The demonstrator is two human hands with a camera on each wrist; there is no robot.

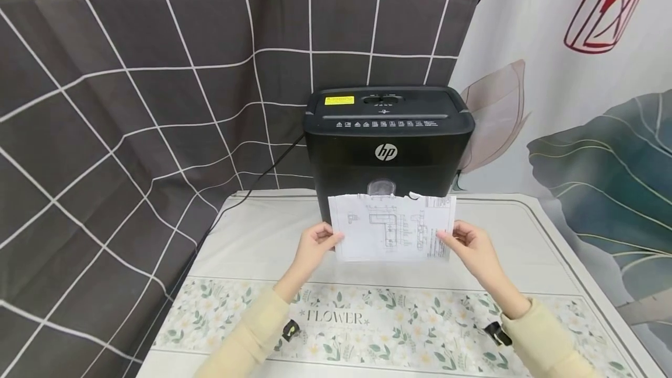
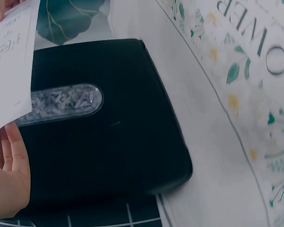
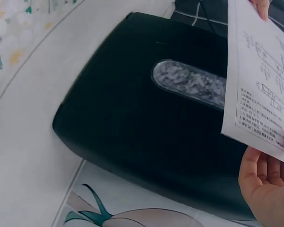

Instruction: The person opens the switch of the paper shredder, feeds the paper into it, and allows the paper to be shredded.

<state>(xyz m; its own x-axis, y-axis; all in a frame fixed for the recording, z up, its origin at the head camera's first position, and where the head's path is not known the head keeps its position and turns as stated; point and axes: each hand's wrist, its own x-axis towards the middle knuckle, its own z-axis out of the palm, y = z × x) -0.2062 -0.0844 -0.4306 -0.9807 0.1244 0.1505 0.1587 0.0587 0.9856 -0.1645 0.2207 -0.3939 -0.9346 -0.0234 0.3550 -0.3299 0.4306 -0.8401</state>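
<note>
Between my two hands a white sheet of paper (image 1: pixel 375 229) with a printed technical drawing is held up, its top edge torn and uneven. My left hand (image 1: pixel 313 248) pinches the left edge, thumb in front and fingers behind. The right edge is pinched the same way by my right hand (image 1: pixel 474 248). Just behind the sheet stands a black HP paper shredder (image 1: pixel 346 156), its lower front partly hidden by the paper. Through the shredder's oval window (image 2: pixel 68 101), shredded paper bits show in the left wrist view. In the right wrist view, lines of text run along the sheet (image 3: pixel 262 113).
The shredder stands at the back of a table with a white cover (image 1: pixel 252 244) and a floral strip (image 1: pixel 210 314) along the front. A black power cord (image 1: pixel 262 174) runs left from it. A dark grid-patterned curtain (image 1: pixel 210 34) hangs behind.
</note>
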